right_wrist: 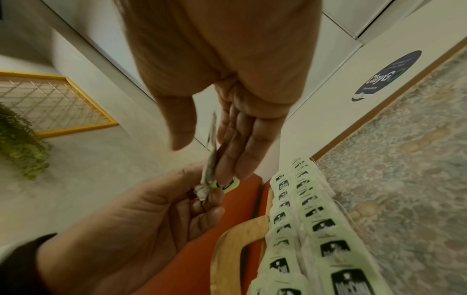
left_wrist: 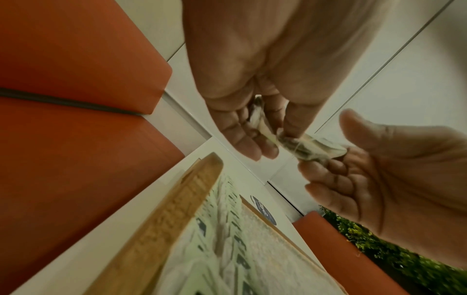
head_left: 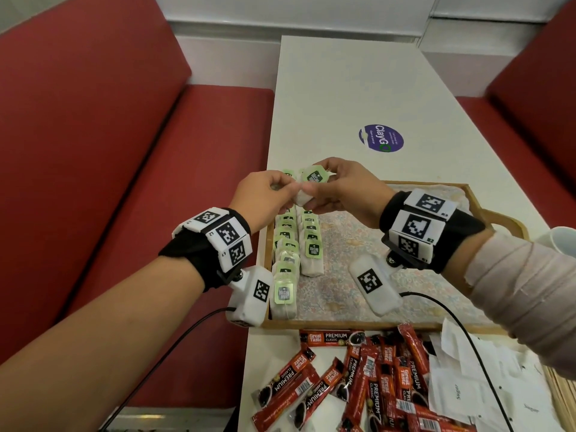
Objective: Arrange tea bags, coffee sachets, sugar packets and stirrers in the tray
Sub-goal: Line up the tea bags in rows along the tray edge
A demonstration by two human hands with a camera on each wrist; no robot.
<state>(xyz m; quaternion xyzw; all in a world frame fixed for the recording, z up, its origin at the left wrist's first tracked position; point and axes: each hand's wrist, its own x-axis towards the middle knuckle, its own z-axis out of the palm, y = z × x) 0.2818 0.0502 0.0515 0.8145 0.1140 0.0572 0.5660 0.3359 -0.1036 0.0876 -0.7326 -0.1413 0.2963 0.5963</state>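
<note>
Both hands hold one tea bag (head_left: 303, 197) with a green tag (head_left: 313, 177) in the air above the far left corner of the wooden tray (head_left: 367, 324). My left hand (head_left: 291, 187) pinches its left end, and my right hand (head_left: 314, 199) holds the rest between thumb and fingers. In the left wrist view the left hand (left_wrist: 272, 139) and right hand (left_wrist: 336, 153) meet on the tea bag (left_wrist: 310, 147). The right wrist view shows the right hand (right_wrist: 212, 155), the tea bag (right_wrist: 209, 173) and the left hand (right_wrist: 209, 197). Two rows of tea bags (head_left: 299, 244) lie along the tray's left side.
The tray has a floral liner (head_left: 358, 244) that is bare to the right of the rows. Red coffee sachets (head_left: 358, 385) lie heaped on the white table in front of the tray, with white sugar packets (head_left: 461, 388) and wooden stirrers (head_left: 561, 391) to their right. A white cup (head_left: 561, 241) stands at the right edge. Red benches flank the table.
</note>
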